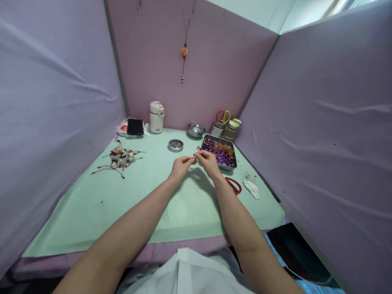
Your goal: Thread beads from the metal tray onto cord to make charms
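Note:
My left hand (181, 167) and my right hand (209, 162) meet fingertip to fingertip over the middle of the table. Both are closed in a pinch; whatever lies between the fingers is too small to make out. Just beyond my right fingers is a small red and white item (198, 149), partly covered. A metal tray (234, 160) full of purple and gold beads or beaded strings sits right behind my right hand. Red-handled scissors (234, 185) lie by my right forearm, which hides their blades. A round dish (175, 145) of small dark pieces stands beyond my left hand.
Beaded red-cord strings (121, 158) lie in a heap at left. Behind stand a white bottle (157, 118), a black phone-like item (135, 127), a metal bowl (196, 130), a jar (232, 130) and a scissors holder (217, 130). A white crumpled cloth (251, 189) is at right.

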Available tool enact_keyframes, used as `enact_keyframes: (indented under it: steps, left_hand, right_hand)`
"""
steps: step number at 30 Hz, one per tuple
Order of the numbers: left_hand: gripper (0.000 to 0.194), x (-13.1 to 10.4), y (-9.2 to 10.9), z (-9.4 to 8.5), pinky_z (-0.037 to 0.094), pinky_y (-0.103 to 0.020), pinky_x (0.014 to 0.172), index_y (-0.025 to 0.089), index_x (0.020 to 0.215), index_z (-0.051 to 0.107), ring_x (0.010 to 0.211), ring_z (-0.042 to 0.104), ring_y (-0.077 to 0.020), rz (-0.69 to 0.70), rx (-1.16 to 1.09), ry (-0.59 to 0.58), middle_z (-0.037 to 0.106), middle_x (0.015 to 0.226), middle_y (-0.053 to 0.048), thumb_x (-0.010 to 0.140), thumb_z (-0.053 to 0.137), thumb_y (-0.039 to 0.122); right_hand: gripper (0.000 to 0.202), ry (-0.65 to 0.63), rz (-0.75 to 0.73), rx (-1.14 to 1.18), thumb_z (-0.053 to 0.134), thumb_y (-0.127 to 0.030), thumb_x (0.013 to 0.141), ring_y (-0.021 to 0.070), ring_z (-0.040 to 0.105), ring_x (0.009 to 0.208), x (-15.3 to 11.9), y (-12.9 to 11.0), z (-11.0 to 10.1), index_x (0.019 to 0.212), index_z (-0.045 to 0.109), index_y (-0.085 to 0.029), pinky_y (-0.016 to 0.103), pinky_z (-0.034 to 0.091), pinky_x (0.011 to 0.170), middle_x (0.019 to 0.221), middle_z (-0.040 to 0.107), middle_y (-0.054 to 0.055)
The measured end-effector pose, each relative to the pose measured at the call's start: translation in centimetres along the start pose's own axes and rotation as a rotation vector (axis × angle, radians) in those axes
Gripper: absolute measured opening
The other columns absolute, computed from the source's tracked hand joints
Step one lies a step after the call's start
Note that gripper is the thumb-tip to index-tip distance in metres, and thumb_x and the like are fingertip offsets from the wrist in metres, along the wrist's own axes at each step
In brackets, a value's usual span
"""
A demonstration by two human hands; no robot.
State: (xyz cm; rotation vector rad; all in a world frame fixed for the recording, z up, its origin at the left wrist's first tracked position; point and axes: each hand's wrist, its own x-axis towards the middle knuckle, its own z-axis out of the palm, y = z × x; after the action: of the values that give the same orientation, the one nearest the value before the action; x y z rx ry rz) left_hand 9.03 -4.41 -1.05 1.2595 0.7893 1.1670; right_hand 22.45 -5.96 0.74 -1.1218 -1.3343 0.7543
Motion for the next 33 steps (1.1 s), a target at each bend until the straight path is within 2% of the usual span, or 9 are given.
enact_keyframes:
  steps: [8, 14, 19, 26, 33]
  left_hand:
    - [0.031, -0.2, 0.4, 0.2, 0.044, -0.031, 0.071, 0.014, 0.074, 0.069, 0.071, 0.061, -0.0172, -0.065, -0.065, 0.050, 0.069, 0.074, -0.008, 0.062, 0.071, 0.043]
    - [0.029, -0.6, 1.3, 0.5, 0.047, -0.034, 0.076, 0.013, 0.074, 0.067, 0.071, 0.064, -0.0176, -0.180, -0.163, 0.088, 0.068, 0.071, -0.008, 0.060, 0.075, 0.038]
    - [0.021, -0.3, 1.8, 0.2, 0.051, -0.035, 0.077, 0.013, 0.074, 0.066, 0.073, 0.065, -0.0170, -0.209, -0.203, 0.111, 0.069, 0.076, -0.008, 0.065, 0.072, 0.031]
    - [0.014, 0.2, 2.6, -1.2, 0.053, -0.037, 0.081, 0.014, 0.075, 0.060, 0.089, 0.065, -0.0199, -0.311, -0.419, 0.172, 0.066, 0.082, -0.008, 0.069, 0.071, 0.021]
    - [0.008, 1.3, 1.8, -2.8, 0.052, -0.044, 0.086, 0.017, 0.077, 0.060, 0.097, 0.062, -0.0215, -0.411, -0.541, 0.102, 0.065, 0.089, -0.008, 0.075, 0.067, 0.019]
  right_hand:
    - [0.029, 0.054, 0.036, -0.038, 0.067, -0.046, 0.066, 0.0137, 0.053, 0.069, 0.1, 0.2, 0.1, 0.072, 0.067, -0.018, 0.027, 0.043, 0.068, 0.072, 0.064, 0.001]
    - [0.029, 0.056, 0.080, -0.047, 0.065, -0.046, 0.069, 0.0129, 0.054, 0.068, 0.2, 0.5, 0.2, 0.072, 0.067, -0.017, 0.026, 0.042, 0.065, 0.072, 0.063, 0.001]
    - [0.033, -0.040, 0.173, -0.004, 0.061, -0.049, 0.074, 0.0126, 0.057, 0.072, -0.1, 0.3, 0.4, 0.087, 0.065, -0.019, 0.022, 0.043, 0.060, 0.079, 0.065, 0.002]
    - [0.032, -0.288, 0.355, 0.156, 0.056, -0.049, 0.081, 0.0138, 0.064, 0.078, -1.1, -0.3, 1.0, 0.095, 0.060, -0.020, 0.025, 0.049, 0.066, 0.089, 0.067, 0.005]
    - [0.025, -0.304, 0.423, 0.145, 0.058, -0.041, 0.081, 0.0143, 0.065, 0.076, -1.4, -0.6, 0.9, 0.095, 0.059, -0.020, 0.027, 0.052, 0.067, 0.088, 0.067, 0.005]
